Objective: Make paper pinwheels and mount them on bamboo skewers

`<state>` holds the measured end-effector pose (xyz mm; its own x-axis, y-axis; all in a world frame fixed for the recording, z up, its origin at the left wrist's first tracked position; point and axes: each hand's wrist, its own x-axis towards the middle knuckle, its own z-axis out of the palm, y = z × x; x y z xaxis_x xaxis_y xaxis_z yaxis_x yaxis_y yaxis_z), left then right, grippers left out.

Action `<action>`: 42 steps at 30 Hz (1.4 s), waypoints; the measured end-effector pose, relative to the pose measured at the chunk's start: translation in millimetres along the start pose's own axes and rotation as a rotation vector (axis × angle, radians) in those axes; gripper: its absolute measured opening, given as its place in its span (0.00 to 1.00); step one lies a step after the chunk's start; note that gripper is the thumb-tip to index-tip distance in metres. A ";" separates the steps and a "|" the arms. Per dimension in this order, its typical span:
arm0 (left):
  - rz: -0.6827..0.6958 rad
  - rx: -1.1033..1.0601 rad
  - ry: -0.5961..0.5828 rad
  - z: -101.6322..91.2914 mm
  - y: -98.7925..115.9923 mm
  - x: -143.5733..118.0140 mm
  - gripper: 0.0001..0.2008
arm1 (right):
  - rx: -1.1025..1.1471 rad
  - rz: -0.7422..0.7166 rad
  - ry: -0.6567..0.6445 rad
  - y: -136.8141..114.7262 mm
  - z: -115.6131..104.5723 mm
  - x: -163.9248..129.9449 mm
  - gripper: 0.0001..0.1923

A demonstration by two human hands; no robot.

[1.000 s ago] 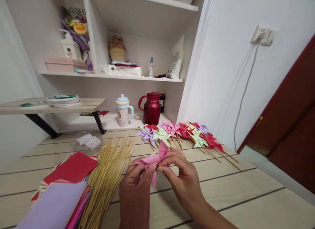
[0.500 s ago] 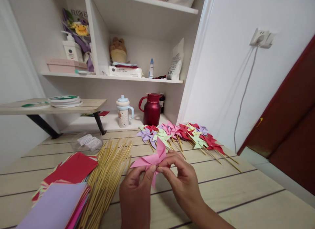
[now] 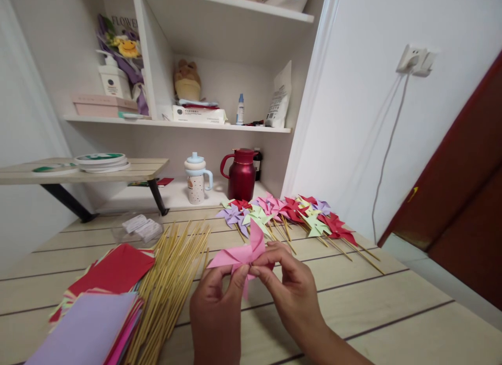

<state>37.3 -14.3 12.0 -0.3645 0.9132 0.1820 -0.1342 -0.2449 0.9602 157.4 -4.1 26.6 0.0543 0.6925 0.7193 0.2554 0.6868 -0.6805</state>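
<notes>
A pink paper pinwheel is held up over the table between both hands. My left hand is closed on its left side, thumb near the centre. My right hand pinches close to the middle from the right, thumb and forefinger together; anything small between those fingertips is hidden. The two thumbs almost meet. Left of my hands lies a spread bundle of thin wooden sticks. Beyond them rest finished pinwheels on sticks in pink, red, purple and pale green.
Stacked coloured paper lies front left, with red sheets behind it. A clear box holds small white packets. A small raised stand, a cup and a red jug stand at the back, below shelves.
Both hands stay in nearly the same place on the pink pinwheel. The thumbs and fingertips at its centre have shifted very slightly, and the view has moved a little.
</notes>
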 end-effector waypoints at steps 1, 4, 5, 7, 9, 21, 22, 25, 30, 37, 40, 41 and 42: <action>0.002 -0.004 -0.001 -0.1 0.0 -0.2 0.11 | 0.002 0.001 0.001 -0.3 0.1 0.1 0.05; -0.002 0.003 0.003 -0.4 1.9 -0.6 0.11 | 0.008 0.010 0.000 -0.9 0.2 0.8 0.05; -0.006 0.010 0.008 -0.4 2.8 -0.6 0.11 | 0.010 0.009 0.000 -1.0 0.0 1.2 0.05; -0.012 0.015 0.014 -0.3 4.7 -0.6 0.12 | 0.007 -0.006 -0.009 -1.1 -0.8 2.0 0.05; -0.013 0.003 0.013 0.2 5.8 -0.5 0.12 | -0.015 -0.035 -0.027 -1.2 -2.3 3.0 0.05; 0.025 -0.052 0.003 1.2 2.5 1.1 0.09 | -0.112 -0.059 -0.086 -0.6 -6.5 2.8 0.05; 0.038 -0.065 -0.004 0.9 2.4 1.2 0.08 | -0.106 -0.043 -0.093 -0.5 -6.4 2.7 0.05; 0.049 -0.067 -0.027 -0.4 1.6 1.6 0.08 | -0.051 0.021 -0.104 -0.4 -6.3 2.9 0.05; -0.019 -0.070 -0.045 -1.5 0.7 1.5 0.09 | 0.080 0.140 -0.099 -0.8 -5.6 5.3 0.06; 0.011 -0.053 -0.020 -1.9 -0.6 3.0 0.09 | 0.066 0.115 -0.104 -2.3 -6.7 6.3 0.05; 0.019 -0.048 -0.003 -2.6 -1.8 3.0 0.09 | 0.060 0.099 -0.103 -2.5 -7.3 5.7 0.05; 0.017 -0.049 -0.002 -2.7 -1.6 2.9 0.09 | 0.056 0.093 -0.104 -2.4 -7.6 5.3 0.05; 0.013 -0.053 -0.002 -2.7 -1.2 2.6 0.09 | 0.049 0.088 -0.104 -2.3 -7.9 4.9 0.05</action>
<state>34.0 -12.5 10.7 -0.3651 0.9103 0.1952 -0.1777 -0.2740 0.9452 164.8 -4.0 32.8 -0.0264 0.7680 0.6399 0.2062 0.6305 -0.7483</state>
